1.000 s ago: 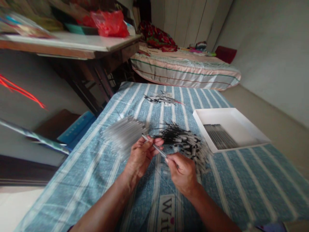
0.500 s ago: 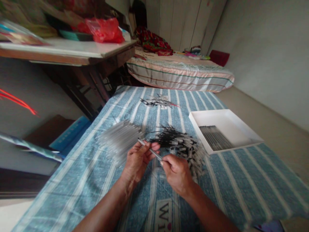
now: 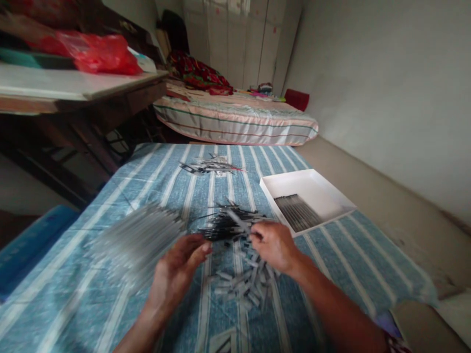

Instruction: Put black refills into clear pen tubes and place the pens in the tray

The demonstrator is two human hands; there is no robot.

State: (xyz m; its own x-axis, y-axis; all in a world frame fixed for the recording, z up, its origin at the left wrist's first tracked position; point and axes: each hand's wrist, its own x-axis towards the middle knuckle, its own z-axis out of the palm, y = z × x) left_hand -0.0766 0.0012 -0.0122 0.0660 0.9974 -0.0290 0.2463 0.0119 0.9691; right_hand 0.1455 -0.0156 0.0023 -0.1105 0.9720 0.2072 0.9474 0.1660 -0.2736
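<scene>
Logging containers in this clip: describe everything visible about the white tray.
The white tray is shallow and rectangular, with low straight walls, and looks like plastic or card. It lies flat on the blue striped cloth, turned at an angle, beyond the right hand, which does not touch it. A neat row of thin dark rods lies inside along its near part; the rest is bare.

Left hand [image 3: 176, 272] low and forward, palm turned inward, fingers loosely spread and slightly curled, right hand [image 3: 271, 243] raised a little farther ahead, fingers pinched together, both forearms bare, angled inward from below
</scene>
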